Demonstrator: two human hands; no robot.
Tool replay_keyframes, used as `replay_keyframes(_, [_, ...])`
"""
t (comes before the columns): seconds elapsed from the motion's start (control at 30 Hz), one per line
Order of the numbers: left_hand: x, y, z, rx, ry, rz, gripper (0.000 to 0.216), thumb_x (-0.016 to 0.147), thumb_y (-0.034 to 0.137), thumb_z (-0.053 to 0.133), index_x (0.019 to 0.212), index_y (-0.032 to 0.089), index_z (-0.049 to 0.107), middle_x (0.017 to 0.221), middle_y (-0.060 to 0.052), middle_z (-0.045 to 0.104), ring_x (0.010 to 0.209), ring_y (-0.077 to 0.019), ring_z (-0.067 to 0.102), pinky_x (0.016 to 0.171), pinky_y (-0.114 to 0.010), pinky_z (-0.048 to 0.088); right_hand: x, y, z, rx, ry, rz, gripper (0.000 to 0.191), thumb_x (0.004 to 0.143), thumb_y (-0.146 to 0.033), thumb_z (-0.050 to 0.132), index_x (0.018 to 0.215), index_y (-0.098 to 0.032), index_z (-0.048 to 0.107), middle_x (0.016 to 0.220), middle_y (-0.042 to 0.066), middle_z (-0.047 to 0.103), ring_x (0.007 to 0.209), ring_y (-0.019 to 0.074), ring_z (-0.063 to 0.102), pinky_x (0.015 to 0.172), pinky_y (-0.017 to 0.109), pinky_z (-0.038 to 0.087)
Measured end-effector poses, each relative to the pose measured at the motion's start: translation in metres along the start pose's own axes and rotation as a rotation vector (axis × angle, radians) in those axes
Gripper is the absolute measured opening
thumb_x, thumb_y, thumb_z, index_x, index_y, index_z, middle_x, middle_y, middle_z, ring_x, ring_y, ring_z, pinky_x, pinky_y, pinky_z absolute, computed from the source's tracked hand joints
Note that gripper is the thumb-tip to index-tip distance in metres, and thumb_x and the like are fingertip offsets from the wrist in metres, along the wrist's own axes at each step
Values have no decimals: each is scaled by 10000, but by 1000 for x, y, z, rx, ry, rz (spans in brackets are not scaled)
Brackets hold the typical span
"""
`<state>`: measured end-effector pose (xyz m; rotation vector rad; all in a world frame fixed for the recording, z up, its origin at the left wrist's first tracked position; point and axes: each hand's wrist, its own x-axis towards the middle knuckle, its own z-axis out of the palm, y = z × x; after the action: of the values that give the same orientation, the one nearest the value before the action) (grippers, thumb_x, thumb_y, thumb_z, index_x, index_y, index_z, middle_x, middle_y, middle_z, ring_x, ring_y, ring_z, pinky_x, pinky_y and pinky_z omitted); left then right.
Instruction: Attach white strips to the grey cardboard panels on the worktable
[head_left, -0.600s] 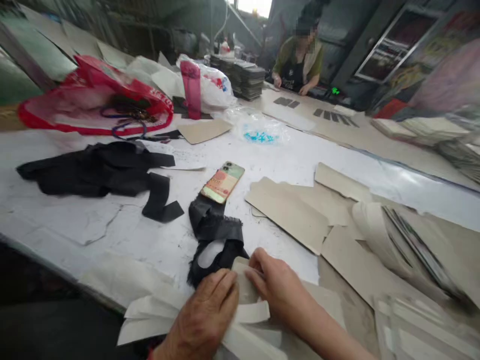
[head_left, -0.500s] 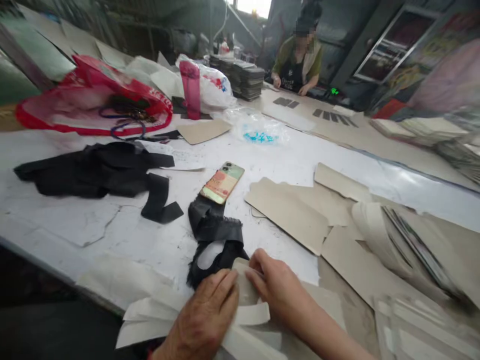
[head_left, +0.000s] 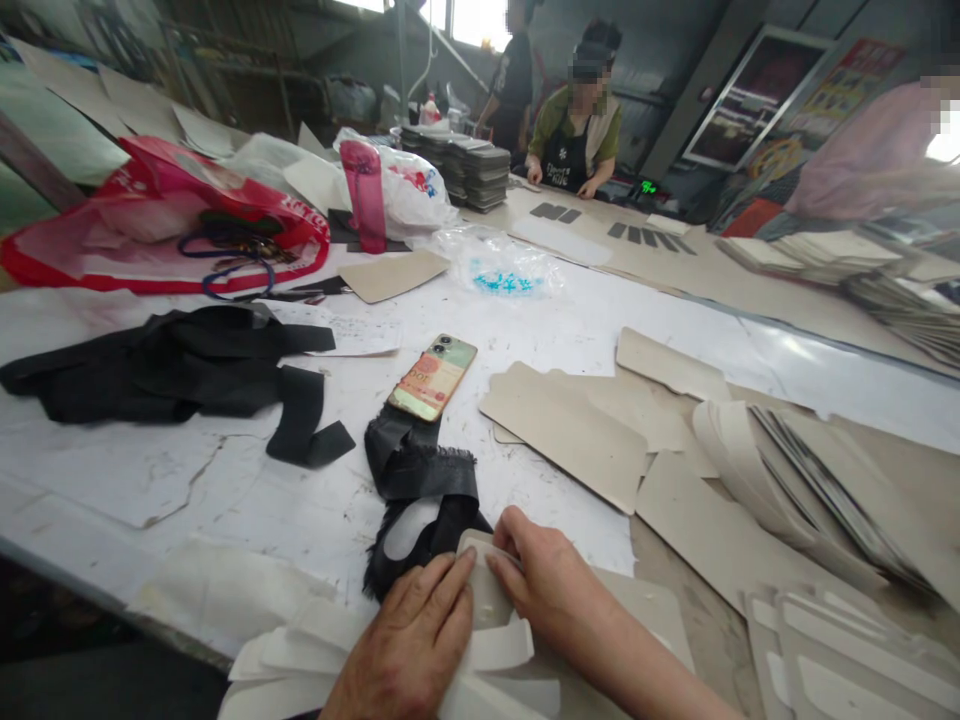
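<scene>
A beige panel (head_left: 489,592) with a rounded corner lies at the front of the table, between my two hands. My left hand (head_left: 412,635) rests on its left edge, fingers stretched out and pressed down. The curled fingers and thumb of my right hand (head_left: 536,560) pinch the panel's right edge. A pale strip (head_left: 504,645) curls up between the hands, partly covered by them. Just beyond my fingers, a frayed black fabric strip (head_left: 431,478) is bunched in loops. Several pale strips (head_left: 277,655) fan out left of my left hand.
A phone (head_left: 433,378) with a banknote on its back lies at the far end of the black strip. Black fabric (head_left: 165,365) is heaped left. Beige panels (head_left: 566,430) and stacks cover the right. A pink bottle (head_left: 364,198) stands behind; a co-worker (head_left: 577,140) works across the table.
The view has shifted slightly, and another person shows at the back. Both hands stay at the beige panel, with little movement of the fingers.
</scene>
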<state>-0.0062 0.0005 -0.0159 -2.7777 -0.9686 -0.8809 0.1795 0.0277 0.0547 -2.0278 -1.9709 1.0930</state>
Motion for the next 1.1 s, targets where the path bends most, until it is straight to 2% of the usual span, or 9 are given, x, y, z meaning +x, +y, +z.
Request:
replay_keyframes(0.17, [0,-2,-1,38,-49,27,377,901,105,274,1118,126,582,1326,-122,516,1224,-252,448,920,-346,453,1,-1,-1,-41,8,-7,38,837,-153,527,858,-185,530,763,46,654,699,174,585,610,242,361])
replay_keyframes(0.27, [1,-4,-2,37,-32,64,383,873,64,289,1136,100,565,1320,-149,514,1238,-273,435,920,-362,456,0,1,-1,-67,12,-22,34,843,-165,524,868,-185,534,778,43,662,718,173,596,610,239,365])
replay_keyframes(0.4, [1,-3,0,17,-16,47,354,878,62,309,1111,104,571,1310,-139,526,1237,-253,440,936,-349,438,-1,0,-1,-136,11,-34,43,855,-180,518,894,-189,535,810,41,674,748,178,618,609,240,376])
replay_keyframes(0.53, [0,3,4,26,15,-19,376,882,58,274,1100,120,573,1281,-108,559,1220,-212,460,973,-332,385,-1,-10,-2,-253,6,-13,88,882,-200,508,957,-173,547,829,85,692,754,229,652,603,279,396])
replay_keyframes(0.67, [2,5,3,97,-28,-5,393,873,40,263,1112,109,567,1263,-110,574,1197,-206,483,993,-327,349,-14,-13,-9,-358,21,45,137,892,-240,524,990,-151,562,821,130,692,748,293,663,598,325,413])
replay_keyframes(0.73, [2,2,2,111,-26,27,389,883,55,255,1095,112,576,1255,-118,579,1174,-214,503,974,-330,360,-28,-1,-15,-373,34,63,112,895,-266,525,939,-174,569,842,104,688,784,286,658,625,327,420])
replay_keyframes(0.83, [0,-4,2,125,-77,91,367,894,80,276,1119,122,563,1277,-116,564,1170,-217,512,963,-319,372,-56,33,-27,-351,92,121,145,920,-301,474,850,-205,556,836,51,671,807,256,640,665,319,414])
replay_keyframes(0.97, [-6,-11,5,118,-130,124,375,900,104,263,1164,119,529,1323,-145,519,1211,-235,485,972,-336,372,-85,77,-39,-185,181,254,184,925,-325,452,809,-221,550,840,22,663,816,228,620,704,308,396])
replay_keyframes(1.1, [-9,-17,9,109,-79,168,365,871,89,303,1150,130,536,1280,-142,558,1182,-223,519,959,-325,398,-91,91,-44,-25,223,347,151,891,-309,489,796,-222,568,821,20,664,817,223,608,711,298,383])
